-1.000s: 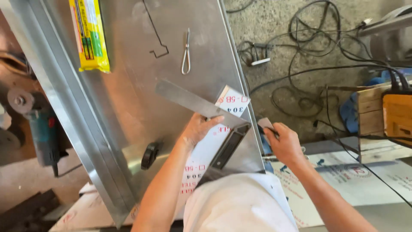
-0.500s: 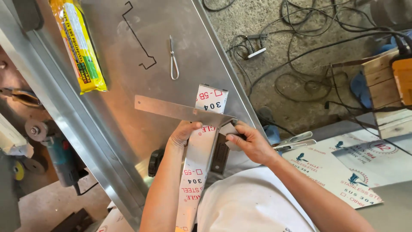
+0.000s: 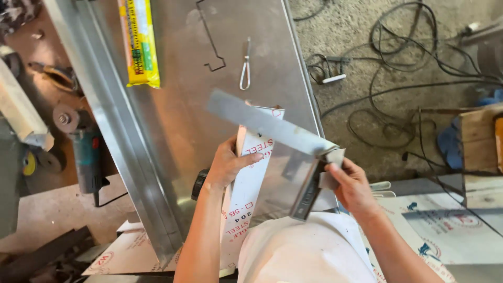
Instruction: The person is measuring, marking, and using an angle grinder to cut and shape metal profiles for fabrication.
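The right hand is pinching the corner of a metal square between thumb and fingers, lifting it above a steel sheet. The left hand is gripping the edge of a white film-covered strip, fingers curled around it, beneath the square's long blade. Farther off, a wire clip and a yellow packet are lying on the sheet. Cables are sprawling over the floor beyond.
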